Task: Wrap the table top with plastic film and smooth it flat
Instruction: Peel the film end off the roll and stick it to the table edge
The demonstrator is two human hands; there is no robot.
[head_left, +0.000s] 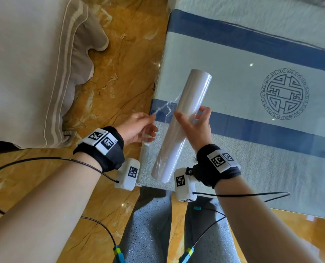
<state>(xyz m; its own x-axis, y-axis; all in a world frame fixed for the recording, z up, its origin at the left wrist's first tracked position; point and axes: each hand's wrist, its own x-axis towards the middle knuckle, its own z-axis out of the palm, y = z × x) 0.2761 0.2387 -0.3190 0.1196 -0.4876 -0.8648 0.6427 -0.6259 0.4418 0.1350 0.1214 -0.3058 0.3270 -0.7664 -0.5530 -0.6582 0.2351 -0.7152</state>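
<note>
**A:** The fingers (148, 118) of the left hand (137, 128), what are they on?

**B:** Thumb and forefinger pinch the loose end of film (167, 109), which is crumpled and clear and stretches right toward the roll. The other fingers are loosely curled beneath.

**A:** And the right hand (195, 130)?

**B:** It is wrapped round the roll of plastic film (194, 92) at about its middle, thumb on the near side and fingertips showing past the far side. The roll is white and slants from bottom centre up to the right, over the lower left corner of the table top (252, 59).

**A:** Any writing to read?

**B:** Only codes. Each black wristband (110, 158) carries white tags (221, 160) with square black-and-white patterns, and so do the white boxes (128, 173) hanging under the wrists. The tiny marks at the tag corners are too small to read.

**A:** The table itself?

**B:** It is glossy, with a pale cloth and dark blue bands. A round ornamental emblem (284, 93) sits at the right of the frame.

**A:** Around it?

**B:** A beige cushion (34, 63) lies at upper left. The floor (129, 54) is amber marble, and thin black cables (44, 159) run from the wrists.
</note>
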